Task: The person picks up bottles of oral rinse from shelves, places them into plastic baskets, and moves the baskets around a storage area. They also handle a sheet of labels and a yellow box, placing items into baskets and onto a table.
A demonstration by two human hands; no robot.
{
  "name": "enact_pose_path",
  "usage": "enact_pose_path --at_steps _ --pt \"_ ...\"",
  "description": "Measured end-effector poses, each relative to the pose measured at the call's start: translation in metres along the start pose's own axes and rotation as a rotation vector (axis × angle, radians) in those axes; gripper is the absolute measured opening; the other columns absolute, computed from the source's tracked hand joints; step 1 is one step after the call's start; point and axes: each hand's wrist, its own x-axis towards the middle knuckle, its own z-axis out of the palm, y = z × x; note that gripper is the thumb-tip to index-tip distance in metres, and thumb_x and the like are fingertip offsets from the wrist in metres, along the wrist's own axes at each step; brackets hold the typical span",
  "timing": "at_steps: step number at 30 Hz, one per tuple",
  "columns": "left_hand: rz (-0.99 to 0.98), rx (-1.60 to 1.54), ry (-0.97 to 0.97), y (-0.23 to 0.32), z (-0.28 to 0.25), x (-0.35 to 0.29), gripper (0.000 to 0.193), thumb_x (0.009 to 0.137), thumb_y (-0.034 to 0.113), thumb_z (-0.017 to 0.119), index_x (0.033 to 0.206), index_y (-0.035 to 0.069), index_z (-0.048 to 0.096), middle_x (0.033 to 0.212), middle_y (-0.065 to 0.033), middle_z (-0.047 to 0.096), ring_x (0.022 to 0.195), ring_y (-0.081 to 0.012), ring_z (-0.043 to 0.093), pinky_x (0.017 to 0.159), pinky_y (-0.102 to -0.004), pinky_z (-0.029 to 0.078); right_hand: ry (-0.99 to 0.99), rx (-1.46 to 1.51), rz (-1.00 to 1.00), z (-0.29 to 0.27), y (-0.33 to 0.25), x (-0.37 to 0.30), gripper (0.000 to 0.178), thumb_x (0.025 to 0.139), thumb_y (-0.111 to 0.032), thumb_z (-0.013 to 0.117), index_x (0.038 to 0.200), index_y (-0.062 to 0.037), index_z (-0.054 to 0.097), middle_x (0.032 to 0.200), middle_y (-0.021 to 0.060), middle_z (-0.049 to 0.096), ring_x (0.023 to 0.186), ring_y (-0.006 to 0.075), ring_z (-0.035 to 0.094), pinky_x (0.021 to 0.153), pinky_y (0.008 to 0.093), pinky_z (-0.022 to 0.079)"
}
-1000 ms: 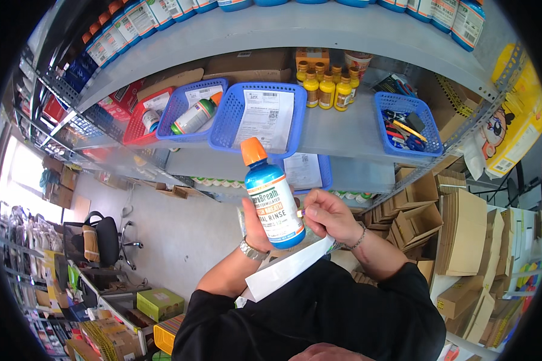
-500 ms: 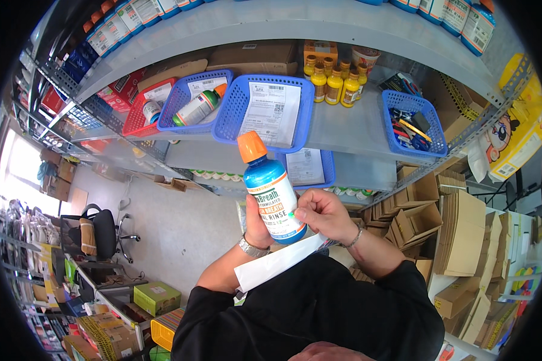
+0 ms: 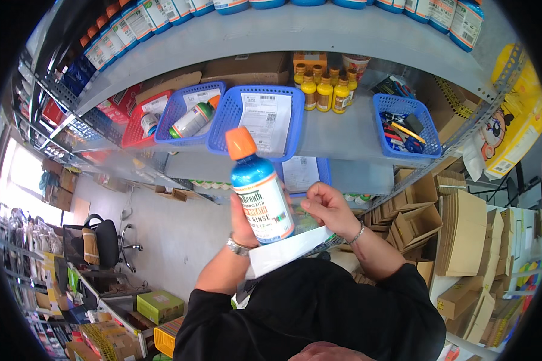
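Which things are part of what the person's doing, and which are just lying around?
Part of it:
- orange-capped blue bottle, in the left hand
- white strip, by the right hand

Seemingly just lying around:
- yellow bottles
- pen basket
- black chair
- cardboard boxes

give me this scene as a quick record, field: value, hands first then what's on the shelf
left hand: holding a blue plastic bottle with an orange cap and white label
bottle pose: tilted, cap up and leftward
right hand: right of the bottle, fingers curled; grip unclear
below the bottle: white paper-like strip
middle shelf: blue plastic basket holding printed paper, small yellow bottles, blue plastic basket of pens
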Motion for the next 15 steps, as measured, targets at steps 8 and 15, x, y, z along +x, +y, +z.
enact_pose_path --at_steps 8,15 --pt "0.168 1.237 0.231 0.094 0.015 0.148 0.050 0.098 0.039 0.062 0.124 -0.002 0.053 0.106 -0.0112 0.067 0.089 -0.0146 0.066 0.073 -0.0307 0.054 0.194 -0.059 -0.162 -0.043 0.005 -0.033 0.009 0.098 -0.013 0.062 0.097 -0.0059 0.057 0.065 -0.0064 0.048 0.054 0.0012 0.041 0.048 0.0193 0.031" --pt "-0.196 1.736 0.364 0.075 -0.039 0.213 0.095 0.081 0.067 0.066 0.125 -0.014 0.047 0.112 -0.0269 0.066 0.098 -0.0276 0.069 0.082 -0.0336 0.055 0.314 -0.134 -0.221 -0.069 0.001 -0.055 0.011 0.099 -0.015 0.061 0.099 -0.0045 0.059 0.066 -0.0068 0.049 0.056 0.0017 0.042 0.050 0.0193 0.033"
